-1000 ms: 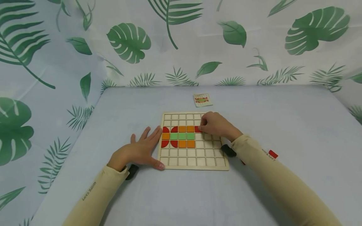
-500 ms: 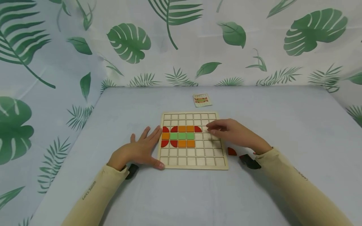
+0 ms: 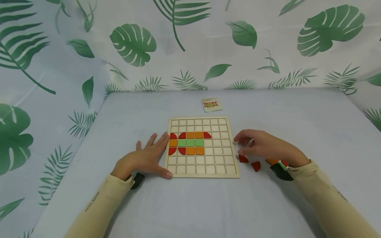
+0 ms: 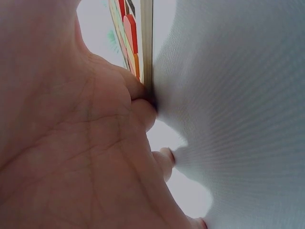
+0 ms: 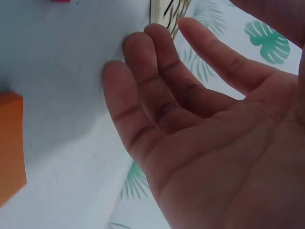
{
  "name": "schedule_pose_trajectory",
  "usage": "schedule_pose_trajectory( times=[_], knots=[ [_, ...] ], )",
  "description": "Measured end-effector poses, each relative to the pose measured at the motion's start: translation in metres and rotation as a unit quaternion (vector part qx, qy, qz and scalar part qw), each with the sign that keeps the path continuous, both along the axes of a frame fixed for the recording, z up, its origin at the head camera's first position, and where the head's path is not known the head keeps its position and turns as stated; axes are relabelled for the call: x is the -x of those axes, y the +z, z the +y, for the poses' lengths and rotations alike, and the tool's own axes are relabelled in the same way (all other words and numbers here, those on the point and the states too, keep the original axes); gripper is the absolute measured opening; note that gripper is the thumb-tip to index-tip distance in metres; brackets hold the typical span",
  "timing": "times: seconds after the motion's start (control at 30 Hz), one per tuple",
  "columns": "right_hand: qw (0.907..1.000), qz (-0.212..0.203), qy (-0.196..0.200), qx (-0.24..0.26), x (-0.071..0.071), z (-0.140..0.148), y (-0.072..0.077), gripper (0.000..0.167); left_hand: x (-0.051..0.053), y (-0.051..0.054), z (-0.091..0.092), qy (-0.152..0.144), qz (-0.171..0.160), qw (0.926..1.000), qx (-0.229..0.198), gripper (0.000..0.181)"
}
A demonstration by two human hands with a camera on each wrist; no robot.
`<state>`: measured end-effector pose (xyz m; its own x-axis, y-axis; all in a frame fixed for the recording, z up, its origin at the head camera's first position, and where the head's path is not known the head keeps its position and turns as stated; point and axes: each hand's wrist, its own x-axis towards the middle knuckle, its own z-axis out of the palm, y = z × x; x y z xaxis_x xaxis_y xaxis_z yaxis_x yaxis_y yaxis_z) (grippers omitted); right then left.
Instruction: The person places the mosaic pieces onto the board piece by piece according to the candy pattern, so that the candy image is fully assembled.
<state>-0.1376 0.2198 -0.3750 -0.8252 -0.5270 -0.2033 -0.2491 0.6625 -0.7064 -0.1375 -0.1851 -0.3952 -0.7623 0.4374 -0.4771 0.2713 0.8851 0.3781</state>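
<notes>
A wooden grid board (image 3: pixel 216 169) lies on the table, with red quarter-round tiles (image 3: pixel 182 151), orange square tiles (image 3: pixel 194 150) and green square tiles (image 3: pixel 190 142) set in its left and middle cells. At the board's left edge my left hand (image 3: pixel 146 160) rests with fingers spread, fingertips and thumb touching the frame. The left wrist view shows fingers (image 4: pixel 143 112) against that edge. My right hand (image 3: pixel 265 147) is just off the board's right side, fingers loosely bent. Nothing lies in its palm (image 5: pixel 224 167) in the right wrist view. Below its thumb is a loose red quarter-round tile (image 3: pixel 243 159).
Another red tile (image 3: pixel 256 166) lies to the right of that one. Near the right wrist, an orange piece (image 3: pixel 271 161) and some green and red ones are partly hidden. A small pattern card (image 3: pixel 212 104) lies beyond the board. Leaf-printed cloth (image 3: pixel 190 43) hangs behind.
My right hand has let go of a red quarter-round tile in the upper tile row and moved right, off the board. Loose tiles have come into sight. The left hand stays put.
</notes>
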Motion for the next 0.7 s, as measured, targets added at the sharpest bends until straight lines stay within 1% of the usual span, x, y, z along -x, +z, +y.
schedule_pose_trajectory(
  times=[0.17,0.3,0.4,0.53,0.6,0.7],
  knots=[
    [0.9995,-0.012,-0.003,-0.029,0.000,0.007,0.004,0.037,0.000,-0.001,-0.001,0.000,0.001,1.0000,-0.002,0.139],
    [0.9987,-0.004,-0.009,-0.050,0.000,0.017,0.005,0.038,0.000,0.000,-0.002,0.002,0.002,1.0000,-0.001,0.139],
    [0.9980,0.003,-0.025,-0.059,-0.002,0.027,0.003,0.039,-0.001,-0.001,-0.001,0.003,0.001,1.0000,-0.002,0.138],
    [0.9971,0.010,-0.050,-0.057,-0.009,0.041,0.000,0.040,-0.001,-0.003,0.001,0.001,0.000,1.0000,-0.003,0.138],
    [0.9967,0.005,-0.063,-0.052,-0.015,0.047,0.000,0.040,-0.001,-0.003,0.001,0.002,0.001,1.0000,-0.001,0.138],
    [0.9961,0.018,-0.065,-0.057,-0.022,0.056,-0.001,0.039,-0.001,-0.003,0.000,0.005,0.000,1.0000,0.004,0.138]
  ],
)
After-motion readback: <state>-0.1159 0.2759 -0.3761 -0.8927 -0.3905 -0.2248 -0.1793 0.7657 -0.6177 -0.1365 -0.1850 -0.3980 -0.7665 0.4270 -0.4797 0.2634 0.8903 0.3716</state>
